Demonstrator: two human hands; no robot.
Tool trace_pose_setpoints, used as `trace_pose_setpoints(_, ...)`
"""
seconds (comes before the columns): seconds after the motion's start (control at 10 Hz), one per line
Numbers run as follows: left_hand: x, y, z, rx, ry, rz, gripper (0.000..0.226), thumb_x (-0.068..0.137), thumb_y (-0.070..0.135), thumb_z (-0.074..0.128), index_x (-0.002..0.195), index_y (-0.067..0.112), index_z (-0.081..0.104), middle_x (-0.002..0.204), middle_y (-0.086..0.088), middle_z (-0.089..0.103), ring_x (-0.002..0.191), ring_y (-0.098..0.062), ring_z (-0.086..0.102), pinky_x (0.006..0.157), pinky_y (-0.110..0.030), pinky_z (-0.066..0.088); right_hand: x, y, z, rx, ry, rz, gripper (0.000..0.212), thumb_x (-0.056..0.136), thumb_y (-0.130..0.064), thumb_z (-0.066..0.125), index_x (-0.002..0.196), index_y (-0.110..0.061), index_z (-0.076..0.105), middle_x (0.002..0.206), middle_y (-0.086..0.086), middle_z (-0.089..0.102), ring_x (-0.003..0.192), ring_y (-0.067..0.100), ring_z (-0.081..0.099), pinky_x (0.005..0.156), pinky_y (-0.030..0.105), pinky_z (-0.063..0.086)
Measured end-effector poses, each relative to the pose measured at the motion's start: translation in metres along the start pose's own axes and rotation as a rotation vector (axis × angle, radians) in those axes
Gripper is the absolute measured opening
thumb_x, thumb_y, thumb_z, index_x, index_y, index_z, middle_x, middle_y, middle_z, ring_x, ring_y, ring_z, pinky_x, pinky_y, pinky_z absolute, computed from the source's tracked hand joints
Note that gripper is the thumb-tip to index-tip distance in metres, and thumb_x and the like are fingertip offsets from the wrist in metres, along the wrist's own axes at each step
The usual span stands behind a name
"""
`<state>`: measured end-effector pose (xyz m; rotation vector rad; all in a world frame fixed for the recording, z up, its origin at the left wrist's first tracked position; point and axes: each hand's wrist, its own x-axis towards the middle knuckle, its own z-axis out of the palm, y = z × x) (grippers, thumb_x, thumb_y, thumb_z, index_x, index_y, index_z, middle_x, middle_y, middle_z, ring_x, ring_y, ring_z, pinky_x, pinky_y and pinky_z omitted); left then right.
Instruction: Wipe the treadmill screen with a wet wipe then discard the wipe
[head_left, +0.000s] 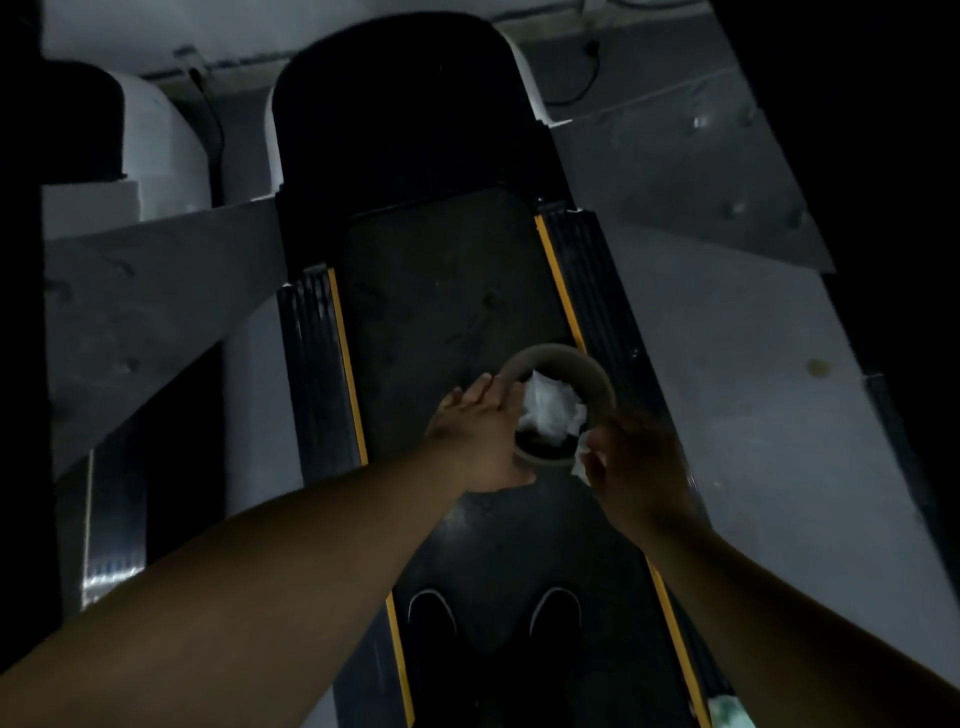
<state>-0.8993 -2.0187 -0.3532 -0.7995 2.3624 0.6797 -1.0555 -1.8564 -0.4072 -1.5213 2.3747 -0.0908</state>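
Discarding now: left hand (475, 431) steadies my bin (597, 379), right hand (631, 457) pinches the wipe (584, 451); next, I release inside.

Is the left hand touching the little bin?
Touching. The head view shows the left hand with its fingers laid over the rim of the bin.

No readable text, label, brand, number or sign is showing anywhere in this dim view.
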Motion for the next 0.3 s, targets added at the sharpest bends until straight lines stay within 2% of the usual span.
trace_pose_setpoints(0.1,0.027,-0.011,0.02,-0.001,-0.031,-0.002,0.116,0.085,0.065,0.065,0.161,0.02,-0.01,0.172,-0.004,-0.012,0.157,-0.025,-0.009,0.127,-0.048,0.002,0.014,0.003,0.028,0.026,-0.018,0.002,0.016,0.095,-0.033,0.062,0.101,-0.018,0.064,0.113,0.007,0.065,0.102,0.024,0.063,0.084,0.041,0.054)
trace_pose_setpoints(0.2,0.047,-0.021,0.035,-0.016,-0.027,-0.004,0.114,0.085,0.063,0.066,0.162,0.023,-0.007,0.172,-0.003,-0.01,0.157,-0.024,-0.008,0.127,-0.046,0.001,0.035,0.0,0.039,0.078,-0.019,0.0,0.018,0.097,-0.036,0.059,0.102,-0.02,0.064,0.109,0.004,0.067,0.101,0.021,0.064,0.083,0.04,0.056)
trace_pose_setpoints(0.3,0.069,-0.031,0.043,-0.03,-0.025,-0.016,0.113,0.084,0.064,0.066,0.163,0.024,-0.003,0.172,-0.003,-0.006,0.158,-0.024,-0.007,0.126,-0.048,0.002,0.06,0.001,0.057,0.094,-0.013,0.056,0.027,0.096,-0.033,0.062,0.118,-0.017,0.063,0.122,0.009,0.066,0.112,0.024,0.063,0.091,0.042,0.056)
